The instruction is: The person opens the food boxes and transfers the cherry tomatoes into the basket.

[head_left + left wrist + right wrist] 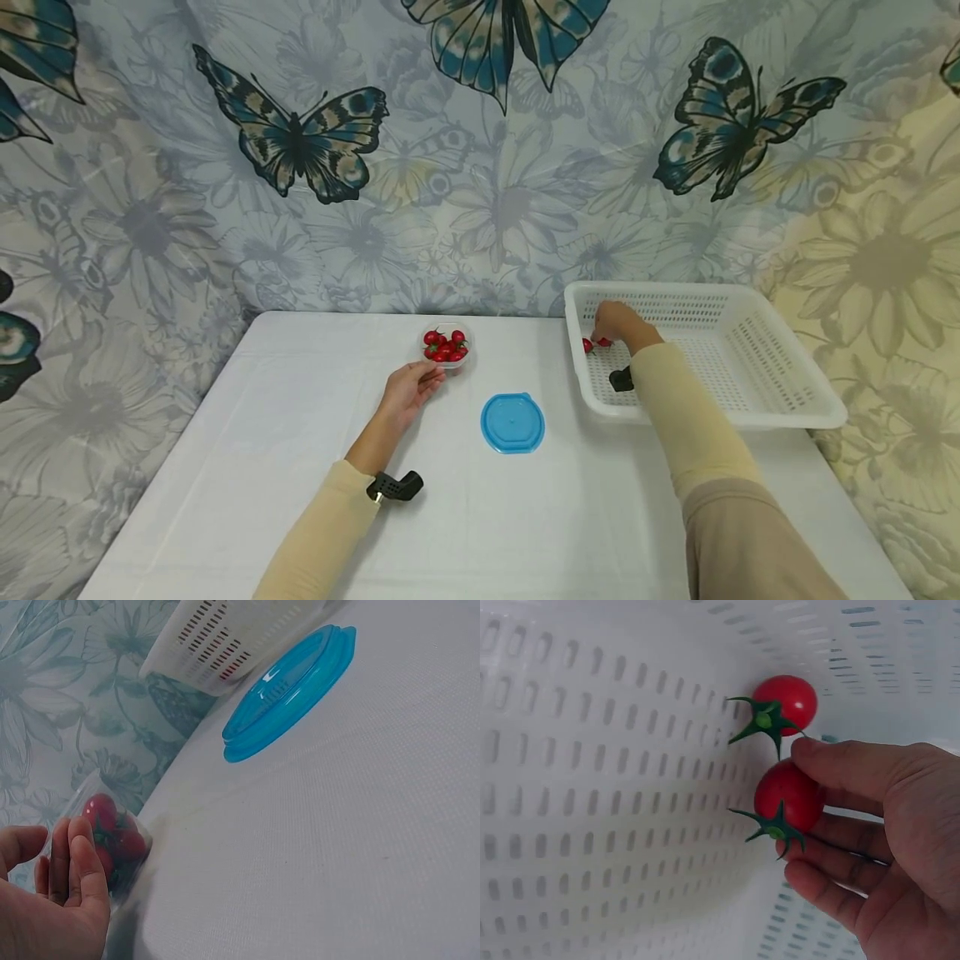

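Observation:
My right hand (624, 323) reaches into the left end of a white slotted plastic basket (780, 350). In the right wrist view its thumb and fingers pinch a red cherry tomato (786, 796) with a green star-shaped stem top. Right beside it sits a second cherry tomato (793, 701) against the basket. My left hand (407, 390) is at the near-left edge of a small clear plastic container (446, 367), fingers fairly straight and right at its wall. Several cherry tomatoes (127, 844) with green tops fill that container.
A blue plastic lid (513, 423) lies flat on the white-covered table (480, 517), between the container and the basket. Behind the table's back edge hangs a butterfly-and-flower patterned cloth (510, 225). The basket's right end reaches the table's right edge.

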### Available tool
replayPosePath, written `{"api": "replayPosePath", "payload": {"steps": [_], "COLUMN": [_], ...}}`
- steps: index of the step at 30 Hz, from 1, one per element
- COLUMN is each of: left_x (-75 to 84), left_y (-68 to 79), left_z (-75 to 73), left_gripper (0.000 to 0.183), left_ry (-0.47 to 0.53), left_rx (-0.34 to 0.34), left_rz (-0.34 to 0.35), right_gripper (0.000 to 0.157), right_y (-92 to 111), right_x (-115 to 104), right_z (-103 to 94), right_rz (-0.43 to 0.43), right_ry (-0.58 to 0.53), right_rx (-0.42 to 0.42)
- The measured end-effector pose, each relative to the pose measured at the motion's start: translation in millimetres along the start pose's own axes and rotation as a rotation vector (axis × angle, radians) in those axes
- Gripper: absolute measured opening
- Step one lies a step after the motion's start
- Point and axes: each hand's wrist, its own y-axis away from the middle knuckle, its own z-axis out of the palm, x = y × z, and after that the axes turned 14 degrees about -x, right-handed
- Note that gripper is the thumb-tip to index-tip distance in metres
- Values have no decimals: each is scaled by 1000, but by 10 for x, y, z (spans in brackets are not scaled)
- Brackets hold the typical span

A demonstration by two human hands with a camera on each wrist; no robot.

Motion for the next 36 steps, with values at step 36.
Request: {"api": "replayPosePath", "payload": {"steps": [36], "left_x": [-2], "left_y": [4], "left_z": [10], "left_gripper": [10], "left_ry": [-12], "left_rx": [-11], "left_rz": [0], "right_gripper": [33], "right_y": [394], "right_x": [-299], "right_z": [-563], "right_rz": [-151], "right_ry": [102], "right_rx": [121]}}
